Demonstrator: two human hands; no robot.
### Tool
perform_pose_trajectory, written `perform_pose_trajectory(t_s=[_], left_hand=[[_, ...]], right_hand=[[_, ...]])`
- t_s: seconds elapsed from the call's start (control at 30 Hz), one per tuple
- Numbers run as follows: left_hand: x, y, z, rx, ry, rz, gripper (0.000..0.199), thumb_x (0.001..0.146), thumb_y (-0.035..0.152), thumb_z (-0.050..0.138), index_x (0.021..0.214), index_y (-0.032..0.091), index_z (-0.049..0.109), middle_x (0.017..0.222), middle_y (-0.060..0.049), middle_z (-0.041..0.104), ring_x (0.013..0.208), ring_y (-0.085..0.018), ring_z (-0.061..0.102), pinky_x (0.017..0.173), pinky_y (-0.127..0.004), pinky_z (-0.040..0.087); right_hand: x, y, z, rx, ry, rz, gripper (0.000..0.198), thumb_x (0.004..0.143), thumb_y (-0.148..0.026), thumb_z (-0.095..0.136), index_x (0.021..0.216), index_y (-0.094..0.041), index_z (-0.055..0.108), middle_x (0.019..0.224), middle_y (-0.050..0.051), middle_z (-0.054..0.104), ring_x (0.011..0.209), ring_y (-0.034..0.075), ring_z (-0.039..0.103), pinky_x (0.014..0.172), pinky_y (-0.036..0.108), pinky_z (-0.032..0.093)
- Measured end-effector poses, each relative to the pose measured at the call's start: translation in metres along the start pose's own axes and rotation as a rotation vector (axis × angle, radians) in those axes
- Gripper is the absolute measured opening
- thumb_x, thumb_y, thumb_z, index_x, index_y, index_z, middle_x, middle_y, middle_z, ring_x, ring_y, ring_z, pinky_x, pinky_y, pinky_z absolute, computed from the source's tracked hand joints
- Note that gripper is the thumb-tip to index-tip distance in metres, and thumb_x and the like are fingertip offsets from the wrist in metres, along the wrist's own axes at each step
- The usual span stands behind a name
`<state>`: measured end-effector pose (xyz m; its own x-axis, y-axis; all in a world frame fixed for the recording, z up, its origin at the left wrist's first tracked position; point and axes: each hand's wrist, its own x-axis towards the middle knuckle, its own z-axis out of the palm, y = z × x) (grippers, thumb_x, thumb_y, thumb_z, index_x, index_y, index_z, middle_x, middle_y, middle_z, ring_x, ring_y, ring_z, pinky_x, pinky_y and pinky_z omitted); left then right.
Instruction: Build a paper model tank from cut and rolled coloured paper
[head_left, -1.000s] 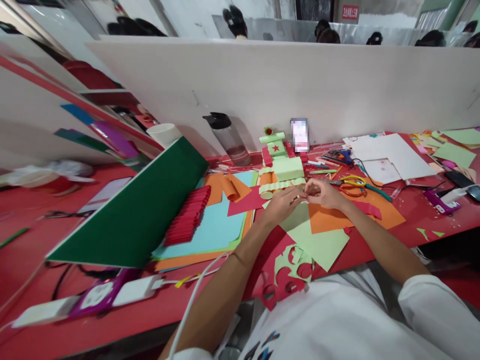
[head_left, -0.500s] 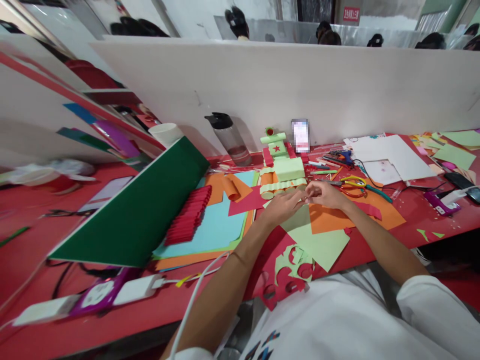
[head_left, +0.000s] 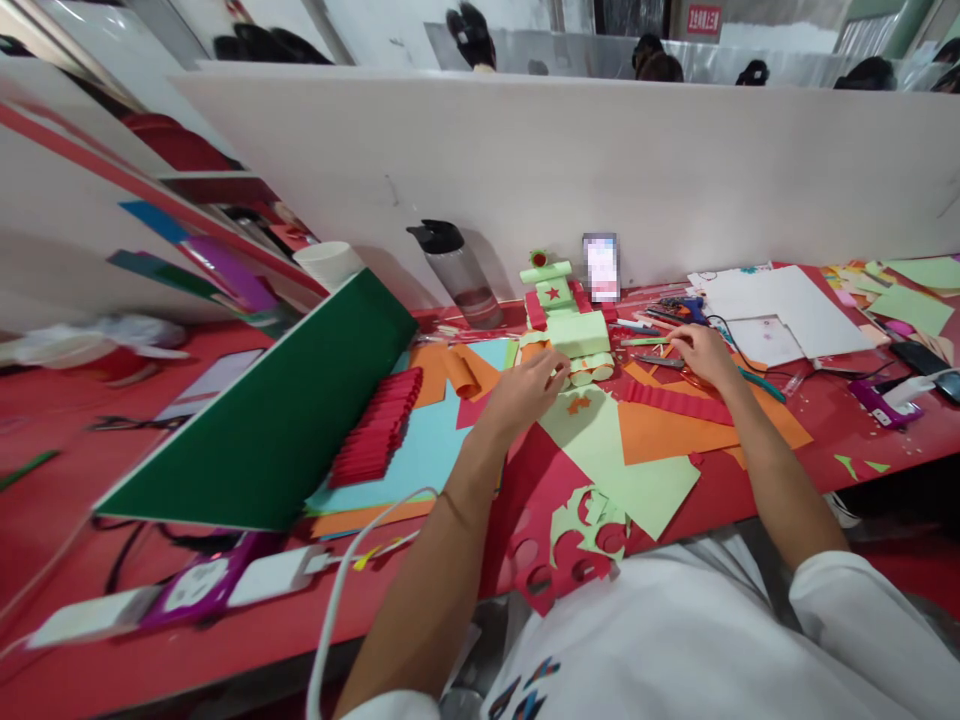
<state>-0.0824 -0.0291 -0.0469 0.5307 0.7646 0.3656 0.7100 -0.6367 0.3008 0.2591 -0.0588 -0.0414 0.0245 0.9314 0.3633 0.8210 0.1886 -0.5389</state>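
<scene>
My left hand (head_left: 529,385) is beside the front left of a paper tank model (head_left: 577,335), its fingers curled together. Whatever they may hold is too small to make out. The model is light green with orange and red parts, and a red star. Just below the hand, small orange paper pieces (head_left: 579,404) lie on a light green sheet (head_left: 637,475). Over to the right, my right hand (head_left: 701,352) reaches among the tools with its fingers apart. It covers the handles of the scissors (head_left: 660,361), close to a thin green stick (head_left: 643,341).
A folded red paper strip (head_left: 679,401) crosses an orange sheet (head_left: 660,435). Cut-out scraps (head_left: 589,530) lie near my body. To the left are red paper rolls (head_left: 377,425), a leaning green board (head_left: 277,420) and a bottle (head_left: 461,275). A phone (head_left: 601,268) stands behind.
My hands, which were together in front of the model, have parted. The left has moved left, and the right has moved right and away to the tools. Orange pieces and the red strip now show.
</scene>
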Motion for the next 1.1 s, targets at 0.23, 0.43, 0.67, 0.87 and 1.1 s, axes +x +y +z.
perform_pose_trajectory(t_s=[0.23, 0.43, 0.67, 0.87, 1.1], left_hand=[[-0.003, -0.010, 0.010, 0.050, -0.231, 0.115, 0.027, 0.101, 0.034, 0.047, 0.111, 0.029, 0.072, 0.111, -0.004, 0.079, 0.087, -0.024, 0.070, 0.063, -0.029, 0.040], [-0.003, -0.010, 0.009, 0.065, -0.282, 0.098, 0.026, 0.101, 0.035, 0.048, 0.105, 0.030, 0.073, 0.099, -0.003, 0.079, 0.075, -0.023, 0.068, 0.059, -0.028, 0.037], [-0.003, -0.012, 0.013, 0.027, -0.248, 0.118, 0.025, 0.099, 0.035, 0.049, 0.102, 0.029, 0.073, 0.095, -0.004, 0.079, 0.071, -0.022, 0.067, 0.060, -0.028, 0.039], [-0.001, -0.005, 0.010, 0.119, -0.340, 0.119, 0.033, 0.099, 0.031, 0.042, 0.106, 0.027, 0.073, 0.098, -0.006, 0.079, 0.079, -0.023, 0.068, 0.062, -0.029, 0.041], [-0.001, 0.003, -0.003, 0.146, -0.364, 0.038, 0.042, 0.107, 0.038, 0.031, 0.117, 0.026, 0.070, 0.120, -0.006, 0.077, 0.101, -0.026, 0.071, 0.074, -0.031, 0.048]], right_hand=[[0.004, 0.029, 0.000, -0.109, -0.008, 0.107, 0.017, 0.094, -0.019, 0.063, 0.094, -0.020, 0.080, 0.097, 0.011, 0.082, 0.090, 0.027, 0.073, 0.084, 0.035, 0.051], [0.006, 0.037, 0.008, -0.130, 0.000, 0.128, 0.013, 0.094, -0.021, 0.064, 0.094, -0.019, 0.077, 0.090, 0.010, 0.080, 0.084, 0.026, 0.072, 0.081, 0.034, 0.051], [0.007, 0.022, 0.014, -0.125, -0.034, 0.013, 0.020, 0.094, -0.014, 0.063, 0.107, -0.023, 0.075, 0.110, 0.010, 0.079, 0.096, 0.027, 0.071, 0.089, 0.037, 0.051], [-0.002, -0.015, 0.031, -0.159, -0.217, -0.121, 0.008, 0.093, -0.022, 0.073, 0.101, -0.023, 0.075, 0.102, 0.010, 0.079, 0.094, 0.027, 0.071, 0.080, 0.033, 0.049], [-0.011, -0.034, 0.042, -0.289, -0.335, -0.136, 0.018, 0.095, -0.024, 0.074, 0.111, -0.016, 0.071, 0.117, 0.017, 0.074, 0.111, 0.030, 0.067, 0.088, 0.033, 0.046]])
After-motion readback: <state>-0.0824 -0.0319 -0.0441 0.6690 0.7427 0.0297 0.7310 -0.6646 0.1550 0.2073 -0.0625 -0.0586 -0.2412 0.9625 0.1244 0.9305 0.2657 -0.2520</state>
